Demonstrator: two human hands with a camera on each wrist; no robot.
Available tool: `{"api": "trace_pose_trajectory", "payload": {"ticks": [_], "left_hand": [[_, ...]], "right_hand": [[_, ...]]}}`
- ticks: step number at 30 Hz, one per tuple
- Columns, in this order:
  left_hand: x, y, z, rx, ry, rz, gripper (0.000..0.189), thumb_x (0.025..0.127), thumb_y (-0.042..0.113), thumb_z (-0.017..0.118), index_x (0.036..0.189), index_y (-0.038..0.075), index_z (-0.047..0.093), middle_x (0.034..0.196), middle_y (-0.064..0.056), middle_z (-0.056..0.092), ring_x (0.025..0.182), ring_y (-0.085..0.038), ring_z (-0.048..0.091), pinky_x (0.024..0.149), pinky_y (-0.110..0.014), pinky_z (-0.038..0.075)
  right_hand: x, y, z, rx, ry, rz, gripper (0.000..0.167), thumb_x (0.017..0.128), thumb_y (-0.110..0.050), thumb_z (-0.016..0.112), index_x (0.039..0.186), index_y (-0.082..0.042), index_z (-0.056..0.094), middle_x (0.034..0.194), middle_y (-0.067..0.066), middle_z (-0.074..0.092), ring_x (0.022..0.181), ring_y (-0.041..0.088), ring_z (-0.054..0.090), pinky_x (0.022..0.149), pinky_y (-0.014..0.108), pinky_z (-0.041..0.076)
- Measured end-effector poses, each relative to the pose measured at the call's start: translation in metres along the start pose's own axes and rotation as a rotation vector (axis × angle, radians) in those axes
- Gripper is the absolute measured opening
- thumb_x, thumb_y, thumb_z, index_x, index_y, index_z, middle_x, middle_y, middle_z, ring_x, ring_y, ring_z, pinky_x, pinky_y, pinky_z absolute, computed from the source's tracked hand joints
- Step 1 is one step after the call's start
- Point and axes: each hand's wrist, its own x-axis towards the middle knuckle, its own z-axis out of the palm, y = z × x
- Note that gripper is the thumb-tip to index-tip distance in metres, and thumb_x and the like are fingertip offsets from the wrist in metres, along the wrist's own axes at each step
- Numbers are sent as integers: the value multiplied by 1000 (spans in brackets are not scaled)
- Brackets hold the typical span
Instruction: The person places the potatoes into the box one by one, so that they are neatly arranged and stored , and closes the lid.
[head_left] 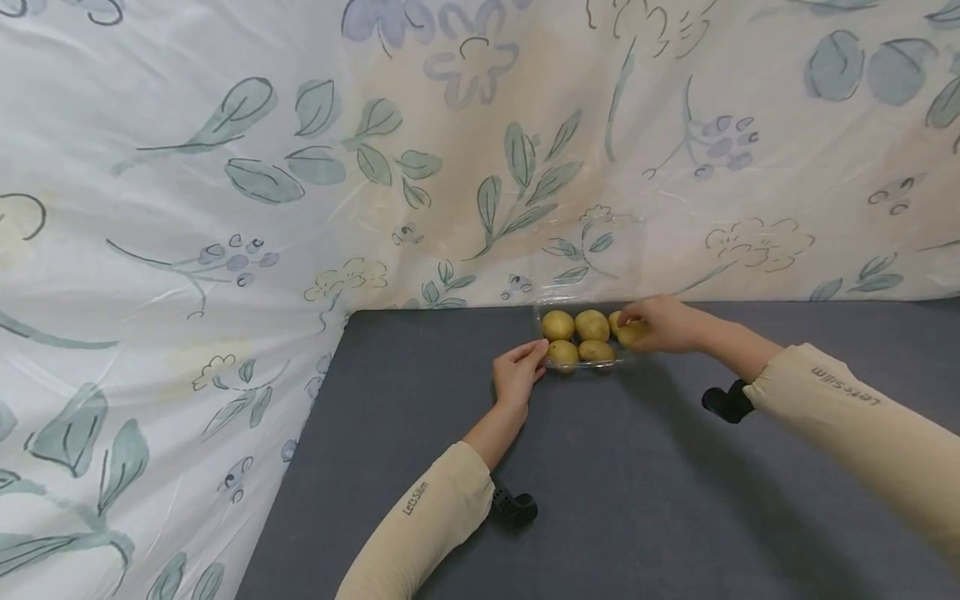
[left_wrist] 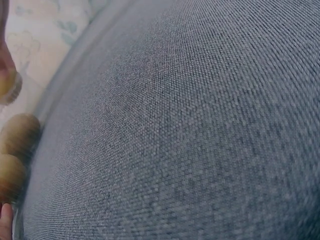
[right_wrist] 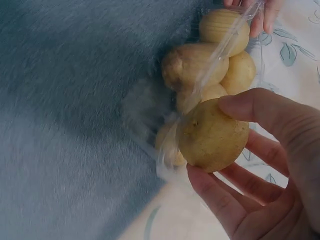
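A clear plastic container (head_left: 538, 318) stands at the far edge of the table, with several yellow potatoes (head_left: 592, 326) in two rows inside it. My left hand (head_left: 517, 375) grips its front left corner, thumb on the rim. Between thumb and fingertips, my right hand (head_left: 666, 323) holds one more potato (right_wrist: 214, 134) over the right end of the container. Seen from the right wrist, the container's clear wall crosses in front of the other potatoes. The left wrist view catches only two potatoes (left_wrist: 20, 134) and a fingertip at its left edge.
The table bears a dark grey cloth (head_left: 420, 417). Right behind the container hangs a white curtain (head_left: 450, 208) with a leaf and flower print. A transparent raised lid (head_left: 637, 250) seems to lean against it. Each wrist carries a black camera mount (head_left: 516, 507).
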Motion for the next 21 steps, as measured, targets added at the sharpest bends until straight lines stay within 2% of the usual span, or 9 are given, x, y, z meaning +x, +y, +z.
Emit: {"api": "trace_pose_trajectory", "payload": {"ticks": [5, 12, 19, 21], "left_hand": [[0, 0, 1, 7, 9, 2, 25, 81, 21, 72, 97, 2, 72, 85, -6, 69, 69, -6, 61, 68, -27, 56], [0, 1, 1, -7, 1, -9, 25, 81, 20, 72, 98, 1, 71, 84, -5, 69, 70, -6, 61, 73, -32, 56], [-9, 17, 0, 6, -17, -19, 24, 82, 14, 70, 99, -4, 70, 85, -10, 69, 70, -8, 61, 79, -42, 54], [-10, 19, 0, 13, -14, -17, 24, 82, 12, 70, 99, -5, 69, 83, -9, 68, 70, -9, 60, 79, -43, 54]], "right_hand": [[10, 3, 8, 19, -27, 45, 29, 72, -6, 67, 98, 5, 64, 92, 14, 65, 77, 22, 56, 68, 39, 51], [18, 6, 14, 29, -113, 93, 30, 74, -7, 66, 100, 6, 64, 94, 16, 65, 79, 25, 57, 70, 40, 52], [22, 4, 12, -9, -166, 133, 32, 72, -7, 66, 101, 6, 62, 92, 17, 64, 78, 25, 57, 69, 40, 52], [22, 3, 12, -27, -160, 120, 29, 74, -7, 66, 99, 7, 63, 91, 17, 64, 78, 26, 58, 70, 40, 52]]}}
